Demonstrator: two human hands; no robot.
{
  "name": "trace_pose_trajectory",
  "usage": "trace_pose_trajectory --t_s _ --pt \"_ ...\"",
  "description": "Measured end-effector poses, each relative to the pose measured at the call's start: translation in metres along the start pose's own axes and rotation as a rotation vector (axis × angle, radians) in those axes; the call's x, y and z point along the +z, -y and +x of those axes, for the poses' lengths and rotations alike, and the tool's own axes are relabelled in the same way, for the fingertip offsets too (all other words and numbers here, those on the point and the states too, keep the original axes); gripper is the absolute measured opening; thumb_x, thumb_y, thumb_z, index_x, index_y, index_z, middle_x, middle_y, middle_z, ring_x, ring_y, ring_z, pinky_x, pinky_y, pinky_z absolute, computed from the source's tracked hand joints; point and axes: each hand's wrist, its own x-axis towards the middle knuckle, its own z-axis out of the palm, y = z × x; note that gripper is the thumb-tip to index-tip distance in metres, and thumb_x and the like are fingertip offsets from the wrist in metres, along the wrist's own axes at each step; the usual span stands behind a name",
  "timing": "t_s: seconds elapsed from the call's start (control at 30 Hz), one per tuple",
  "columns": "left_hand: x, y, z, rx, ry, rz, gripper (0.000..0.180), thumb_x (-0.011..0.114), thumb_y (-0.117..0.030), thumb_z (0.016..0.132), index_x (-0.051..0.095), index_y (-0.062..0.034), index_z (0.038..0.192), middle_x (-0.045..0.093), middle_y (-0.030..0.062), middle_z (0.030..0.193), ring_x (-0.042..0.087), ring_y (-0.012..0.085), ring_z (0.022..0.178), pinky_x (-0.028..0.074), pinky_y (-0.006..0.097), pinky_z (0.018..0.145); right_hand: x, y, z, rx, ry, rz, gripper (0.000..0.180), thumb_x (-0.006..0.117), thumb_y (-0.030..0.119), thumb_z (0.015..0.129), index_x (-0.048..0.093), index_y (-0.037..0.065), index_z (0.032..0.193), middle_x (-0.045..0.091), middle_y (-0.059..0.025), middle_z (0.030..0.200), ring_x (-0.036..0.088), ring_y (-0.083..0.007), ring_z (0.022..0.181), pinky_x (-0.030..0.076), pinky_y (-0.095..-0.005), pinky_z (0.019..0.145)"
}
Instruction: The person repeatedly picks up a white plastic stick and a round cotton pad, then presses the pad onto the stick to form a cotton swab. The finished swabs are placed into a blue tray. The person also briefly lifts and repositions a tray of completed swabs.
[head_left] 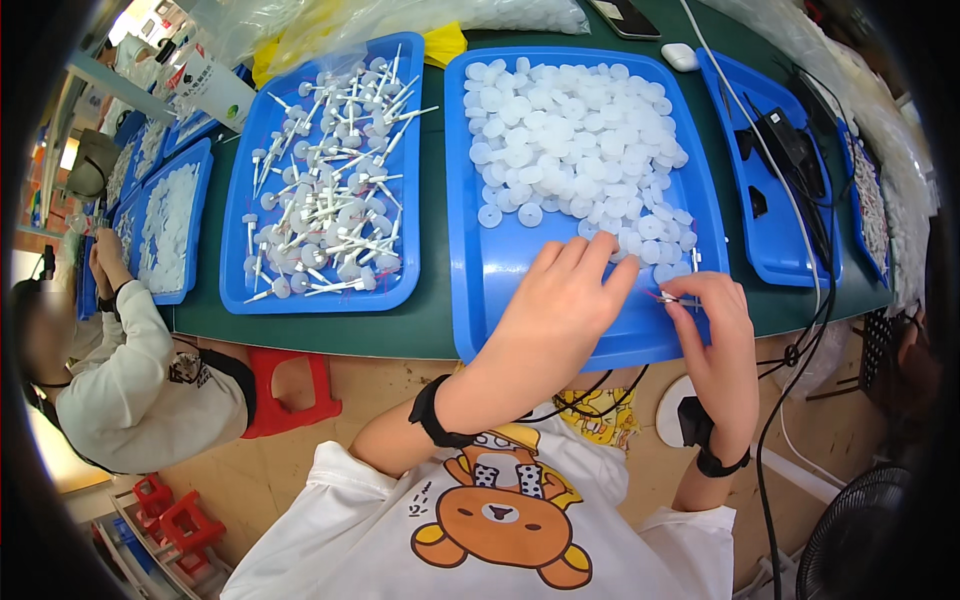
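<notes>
My left hand (553, 315) is over the near part of a blue tray (473, 290), at the edge of a pile of translucent white plastic discs (575, 130). Its fingers are bent and closed; their tips are turned away, hiding whatever they hold. At the tray's near right corner, my right hand (716, 335) pinches a small white part with thin wire (668, 298) between thumb and forefinger. One more slim white piece (696, 260) stands just beyond that hand, by the tray's right wall.
To the left, another blue tray (235, 270) holds many white sticks with discs (340, 190). Black adapters and cables (785, 140) lie in a blue tray on the right. A co-worker (150, 370) sits at far left beside more trays. A phone (627, 17) and white case (680, 57) lie behind.
</notes>
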Motion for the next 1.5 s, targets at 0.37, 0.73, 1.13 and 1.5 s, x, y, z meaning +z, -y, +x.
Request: trace_pose_trajectory --t_s 0.37,0.73,1.13,1.5 --pt "0.011 -0.004 0.005 -0.069 -0.041 0.021 0.049 0.064 0.007 0.065 0.052 -0.001 0.111 0.05 0.0147 0.101 0.055 0.0299 0.09 0.046 0.036 0.077 0.006 0.021 -0.011 0.12 -0.072 0.52 0.039 0.045 -0.013 0.091 0.065 0.003 0.12 0.052 -0.0066 0.084 0.051 -0.012 0.071 0.041 -0.0228 0.06" --pt "0.004 -0.004 0.01 -0.211 -0.097 -0.028 0.019 0.063 0.0 0.084 0.05 -0.0011 0.097 0.057 0.0137 0.083 0.059 0.0326 0.076 0.047 0.041 0.069 0.015 0.025 -0.016 0.127 -0.132 0.569 0.04 0.046 -0.013 0.09 0.066 0.004 0.12 0.053 -0.0074 0.088 0.051 -0.013 0.074 0.04 -0.0231 0.06" --pt "-0.041 0.001 -0.025 -0.589 0.025 -1.321 0.019 0.053 -0.005 0.098 0.063 -0.0016 0.114 0.059 0.0049 0.106 0.06 0.0107 0.088 0.049 0.025 0.081 0.007 0.04 -0.022 0.057 -0.089 0.728 0.039 0.049 -0.013 0.088 0.067 0.003 0.118 0.054 -0.0064 0.086 0.052 -0.0137 0.075 0.041 -0.0239 0.063" --pt "-0.052 -0.007 -0.036 -0.689 0.078 -1.741 0.032 0.06 -0.012 0.097 0.056 0.0023 0.126 0.064 0.0147 0.117 0.063 0.0201 0.098 0.052 0.034 0.088 0.019 0.052 -0.019 -0.112 -0.192 0.59 0.045 0.066 -0.017 0.072 0.073 0.004 0.111 0.054 -0.0043 0.079 0.049 -0.0129 0.064 0.038 -0.0237 0.053"
